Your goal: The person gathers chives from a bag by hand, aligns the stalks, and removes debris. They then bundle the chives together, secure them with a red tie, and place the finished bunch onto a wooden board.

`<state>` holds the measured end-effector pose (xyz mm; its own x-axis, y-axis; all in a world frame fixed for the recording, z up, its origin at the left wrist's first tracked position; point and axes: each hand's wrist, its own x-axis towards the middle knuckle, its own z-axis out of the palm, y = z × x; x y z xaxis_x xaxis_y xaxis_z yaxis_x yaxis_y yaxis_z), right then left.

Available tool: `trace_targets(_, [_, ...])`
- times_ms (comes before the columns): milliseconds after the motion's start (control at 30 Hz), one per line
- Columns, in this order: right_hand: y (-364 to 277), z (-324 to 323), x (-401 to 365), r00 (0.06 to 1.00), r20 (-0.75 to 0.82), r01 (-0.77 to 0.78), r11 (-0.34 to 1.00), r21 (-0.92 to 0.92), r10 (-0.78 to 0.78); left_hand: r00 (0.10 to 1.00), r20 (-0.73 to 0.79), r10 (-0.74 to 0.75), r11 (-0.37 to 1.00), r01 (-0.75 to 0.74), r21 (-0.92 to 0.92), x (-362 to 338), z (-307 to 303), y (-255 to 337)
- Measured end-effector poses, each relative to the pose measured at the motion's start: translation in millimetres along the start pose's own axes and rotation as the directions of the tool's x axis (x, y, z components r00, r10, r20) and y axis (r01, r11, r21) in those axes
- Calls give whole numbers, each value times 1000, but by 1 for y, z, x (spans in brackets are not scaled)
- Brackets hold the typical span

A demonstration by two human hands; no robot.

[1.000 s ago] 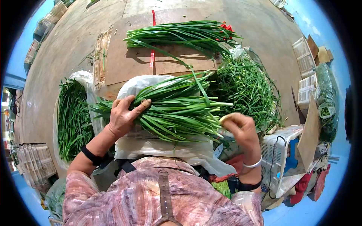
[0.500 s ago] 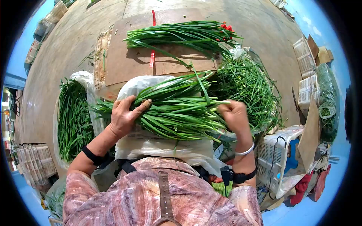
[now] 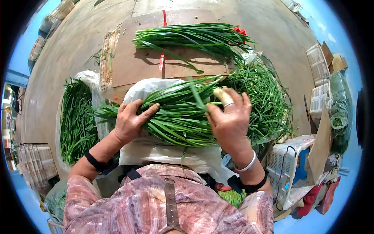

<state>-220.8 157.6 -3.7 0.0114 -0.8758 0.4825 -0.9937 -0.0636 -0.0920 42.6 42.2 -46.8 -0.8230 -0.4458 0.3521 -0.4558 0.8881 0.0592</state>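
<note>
A bunch of garlic chives [image 3: 177, 123] lies across my lap on white plastic sheeting [image 3: 171, 154], leaf tips to the left and pale stems to the right. My left hand [image 3: 129, 121] grips it near the leafy end, thumb and fingers over the top. Above the stem end, my right hand [image 3: 232, 124] pinches a single chive leaf [image 3: 198, 95], slightly blurred, between thumb and fingers. One finger of that hand wears a pale wrap [image 3: 223, 95]. The cut ends of the stems are mostly hidden behind the right hand.
Ahead, a tidy chive bundle [image 3: 187, 37] lies on a brown board [image 3: 128, 70] beside a red strap [image 3: 161, 61]. Loose trimmings [image 3: 261, 97] heap up at right; more chives [image 3: 78, 124] stand in a bag at left. A white crate [image 3: 282, 167] sits near my right elbow.
My right hand has moved left from beyond the stem ends to over the bunch and turned, with a leaf in its fingers. The left hand keeps its hold.
</note>
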Motion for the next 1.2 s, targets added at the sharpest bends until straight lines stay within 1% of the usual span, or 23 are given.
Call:
trace_targets(67, [2, -1, -8, 997, 70, 15, 1000, -22, -14, 1000, 19, -4, 1000, 3, 7, 2, -2, 0])
trace_targets(133, [15, -5, -13, 989, 103, -103, 995, 4, 102, 1000, 20, 0, 1000, 0, 10, 2, -2, -1])
trace_targets(167, [22, -13, -16, 985, 112, -150, 974, 168, 133, 1000, 20, 3, 1000, -3, 17, 3, -4, 1])
trace_targets(200, [30, -21, -19, 968, 170, -241, 864, 441, 183, 1000, 22, 6, 1000, -7, 23, 2, -5, 2])
trace_targets(233, [34, -29, -22, 904, 290, -425, 587, 689, 314, 1000, 24, 6, 1000, -7, 19, 1, -5, 3])
trace_targets(267, [38, -35, -25, 814, 438, -538, 209, 817, 381, 1000, 22, 0, 1000, 0, 3, 0, -4, 3])
trace_targets(300, [42, -32, -27, 824, 352, -432, 88, 898, 444, 1000, 20, -6, 1000, 6, -11, 0, -2, 2])
trace_targets(333, [56, -20, -41, 771, 345, -310, -157, 938, 536, 1000, 19, -4, 1000, 4, -11, -1, -1, 1])
trace_targets(400, [85, -14, -59, 691, 338, -189, -292, 938, 639, 1000, -2, 11, 1000, -11, 1, -4, 2, -1])
trace_targets(500, [136, -7, -92, 704, 340, 68, -535, 842, 624, 1000, -3, 24, 1000, -24, -9, -5, 3, -3])
trace_targets(533, [155, -3, -99, 557, 408, 5, -495, 869, 723, 1000, -6, 26, 1000, -26, -11, -5, 3, -2])
trace_targets(567, [173, 8, -107, 394, 448, -341, -325, 882, 802, 1000, -1, 19, 1000, -19, -17, -5, 3, -1])
trace_targets(600, [187, 23, -113, 231, 407, -658, -166, 735, 883, 1000, 4, 13, 1000, -12, -21, -4, 4, -1])
trace_targets(633, [192, 38, -113, 385, 259, -872, 257, 416, 886, 1000, -3, 15, 1000, -15, -19, -2, 5, -2])
trace_targets(667, [191, 50, -108, 564, 194, -812, 582, -49, 803, 1000, -19, 25, 1000, -25, -19, -3, 5, -2])
trace_targets(700, [177, 55, -89, 492, 386, -865, 386, 321, 781, 999, -29, 37, 999, -37, -21, -5, 6, -2])
trace_targets(733, [143, 41, -53, 432, 530, -858, 150, 492, 730, 999, -23, 43, 999, -43, -22, -7, 7, -4])
trace_targets(800, [118, 49, -19, 545, 616, -798, 126, 590, 569, 995, -55, 87, 996, -88, -8, -8, 13, -9])
trace_targets(867, [105, 67, -3, 589, 667, -766, 52, 641, 456, 994, -66, 87, 996, -88, -20, -5, 8, -5])
trace_targets(933, [109, 75, -5, 671, 652, -727, 141, 672, 354, 994, -57, 95, 995, -97, -35, -5, 6, -8])
trace_targets(1000, [108, 54, -11, 687, 526, -666, 144, 732, 501, 995, -51, 89, 995, -91, -42, -6, 7, -10])
trace_targets(1133, [178, 37, -70, 577, 405, -387, -200, 900, 709, 994, -32, 102, 993, -104, -61, -10, 9, -12])
trace_targets(1200, [214, 24, -103, 385, 376, -450, -184, 874, 843, 992, -43, 121, 992, -122, -33, -8, 10, -15])
